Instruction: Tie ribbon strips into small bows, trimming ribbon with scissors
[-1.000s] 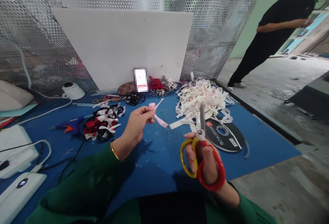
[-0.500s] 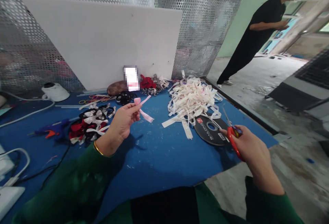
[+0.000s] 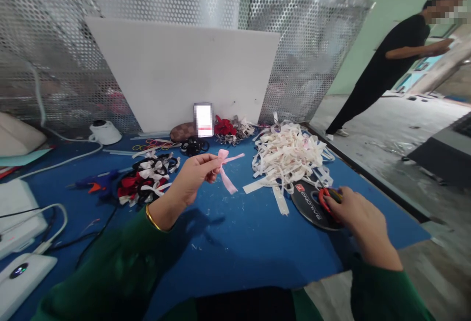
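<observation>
Down in the near left corner, on to a white plastic device (image 3: 27, 274) with a small lit display. Out over the blue tabletop (image 3: 228, 247) now, and pinches a pale pink satin ribbon (image 3: 228, 182) between thumb and fingers of the left hand (image 3: 193, 176), held up above the surface. Already shows a small loop at the top, with two loose tails and no band in sight on it. Across to the right hand (image 3: 364, 218), with fingers bunched and closed on the red-and-yellow-handled scissors (image 3: 324, 200), right over a round black disc (image 3: 309, 214) with white lettering. Looks half-made, judging by that pink piece: shaped at the loop, free at the ends.

Over to the left, past a blue glue gun (image 3: 105, 180) with an orange trigger, to a heap of black hair ties with red and white bows (image 3: 142, 182), seemingly finished. Then right, to a big tangled pile of cream ribbon strips (image 3: 290, 150), seemingly unworked and plentiful. Farther back, to a clump of plain black bands (image 3: 190, 147), a brown checked pouch (image 3: 181, 132), an upright lit phone (image 3: 204, 119) and a red-and-grey bundle of bows (image 3: 225, 126). Finally to the white board (image 3: 184, 70), the perforated metal sheet (image 3: 301, 61) and, beyond, a standing person in black (image 3: 382, 66).
</observation>
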The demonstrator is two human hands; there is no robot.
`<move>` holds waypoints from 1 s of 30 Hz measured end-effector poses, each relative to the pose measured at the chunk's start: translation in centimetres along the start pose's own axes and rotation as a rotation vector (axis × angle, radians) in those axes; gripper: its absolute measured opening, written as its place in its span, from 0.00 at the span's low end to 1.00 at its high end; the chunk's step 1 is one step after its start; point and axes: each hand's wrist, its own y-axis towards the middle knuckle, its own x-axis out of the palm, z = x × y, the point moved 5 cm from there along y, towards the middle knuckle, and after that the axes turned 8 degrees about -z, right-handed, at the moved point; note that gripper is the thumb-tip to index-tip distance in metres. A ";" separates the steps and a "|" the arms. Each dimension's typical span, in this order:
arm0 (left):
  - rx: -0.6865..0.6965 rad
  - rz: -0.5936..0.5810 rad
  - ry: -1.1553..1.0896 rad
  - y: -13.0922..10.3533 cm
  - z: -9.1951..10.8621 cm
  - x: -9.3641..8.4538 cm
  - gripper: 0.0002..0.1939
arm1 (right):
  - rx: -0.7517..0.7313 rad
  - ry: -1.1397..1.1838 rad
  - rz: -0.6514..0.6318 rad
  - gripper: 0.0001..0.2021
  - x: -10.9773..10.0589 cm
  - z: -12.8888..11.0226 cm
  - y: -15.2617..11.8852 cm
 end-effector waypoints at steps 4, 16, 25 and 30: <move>0.077 -0.007 0.099 -0.4 1.3 -0.2 0.15 | -0.070 -0.133 0.082 0.20 -1.9 -1.4 -0.6; 0.172 -0.016 0.242 -1.2 2.6 -0.3 0.15 | -1.172 0.430 0.469 0.15 -7.3 -24.4 -9.9; 0.084 0.004 0.267 0.1 0.1 -0.2 0.15 | -1.198 0.627 0.305 0.15 -3.7 -24.0 -9.1; 0.072 0.048 0.247 0.4 -0.9 0.2 0.16 | -1.359 0.662 0.275 0.15 -3.4 -24.5 -10.7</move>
